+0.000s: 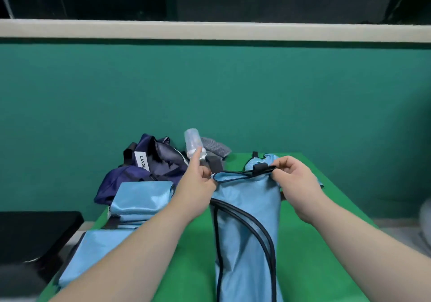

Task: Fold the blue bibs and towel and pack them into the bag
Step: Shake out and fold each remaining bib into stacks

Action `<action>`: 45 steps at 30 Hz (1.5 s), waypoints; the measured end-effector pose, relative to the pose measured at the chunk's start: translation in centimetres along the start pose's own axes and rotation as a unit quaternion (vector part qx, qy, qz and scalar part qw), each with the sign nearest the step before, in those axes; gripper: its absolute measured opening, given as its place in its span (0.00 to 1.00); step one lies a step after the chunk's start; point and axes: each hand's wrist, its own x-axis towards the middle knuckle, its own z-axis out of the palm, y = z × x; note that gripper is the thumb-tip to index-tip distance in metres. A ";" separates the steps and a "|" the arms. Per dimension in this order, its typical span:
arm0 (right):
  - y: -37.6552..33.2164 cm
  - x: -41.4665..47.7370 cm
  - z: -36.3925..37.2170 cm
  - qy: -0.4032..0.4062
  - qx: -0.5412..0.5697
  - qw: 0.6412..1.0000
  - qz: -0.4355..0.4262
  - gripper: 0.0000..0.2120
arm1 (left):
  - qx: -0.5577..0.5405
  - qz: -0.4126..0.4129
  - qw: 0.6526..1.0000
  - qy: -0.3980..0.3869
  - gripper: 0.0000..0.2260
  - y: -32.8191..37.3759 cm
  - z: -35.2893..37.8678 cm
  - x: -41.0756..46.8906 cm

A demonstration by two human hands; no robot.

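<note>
A long light-blue bib (245, 227) with dark piping lies lengthwise down the middle of the green table (321, 243). My left hand (198, 185) pinches its far left corner, and my right hand (296, 180) grips its far right edge by a dark strap and clip. Two folded light-blue pieces lie at the left: one (142, 199) beside the bag, another (98, 252) nearer to me, partly under my left forearm. The navy bag (140, 171) sits slumped at the table's far left with a white label.
A clear baby bottle (193, 145) and a grey cloth (214, 148) rest behind the bag. A black object (35, 231) stands left of the table. A teal wall rises behind it. A pale object (425, 215) shows at the right edge.
</note>
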 end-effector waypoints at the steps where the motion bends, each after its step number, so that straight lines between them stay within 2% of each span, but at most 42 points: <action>1: 1.8 1.4 0.3 0.002 -0.010 1.000 0.012 0.07 | 0.015 -0.014 1.000 0.002 0.39 -1.6 1.0 0.9; 8: 12.4 11.0 2.2 -0.012 -0.100 0.994 0.044 0.05 | 0.051 -0.097 0.994 0.008 0.35 -10.3 6.2 8.1; 14: 18.6 17.4 3.3 -0.003 -0.168 0.984 0.054 0.05 | 0.067 -0.125 0.990 -0.003 0.34 -15.7 9.8 13.8; 18: 22.1 18.8 3.2 -0.007 -0.234 0.970 0.059 0.04 | 0.068 -0.133 0.989 -0.006 0.30 -18.4 11.4 14.6; 23: 23.3 18.7 2.9 0.013 -0.230 0.973 0.031 0.07 | 0.104 -0.053 0.993 0.020 0.27 -20.3 12.4 14.0; 26: 23.4 18.5 2.7 0.025 -0.216 0.976 0.017 0.08 | 0.116 -0.053 0.992 0.013 0.27 -20.3 12.5 13.9; 32: 23.5 18.3 3.0 0.026 -0.211 0.977 0.014 0.07 | 0.083 -0.064 0.993 0.056 0.24 -20.3 12.3 13.9; 38: 23.5 18.2 3.1 0.018 -0.210 0.978 0.005 0.07 | 0.120 -0.052 0.990 0.057 0.27 -20.7 12.4 13.9; 42: 23.4 18.2 2.8 0.001 -0.216 0.976 -0.008 0.09 | 0.167 -0.035 0.984 0.044 0.29 -20.7 12.6 13.7; 45: 23.1 17.7 2.2 -0.021 -0.207 0.978 -0.014 0.11 | 0.140 -0.032 0.988 0.050 0.27 -20.1 12.5 13.4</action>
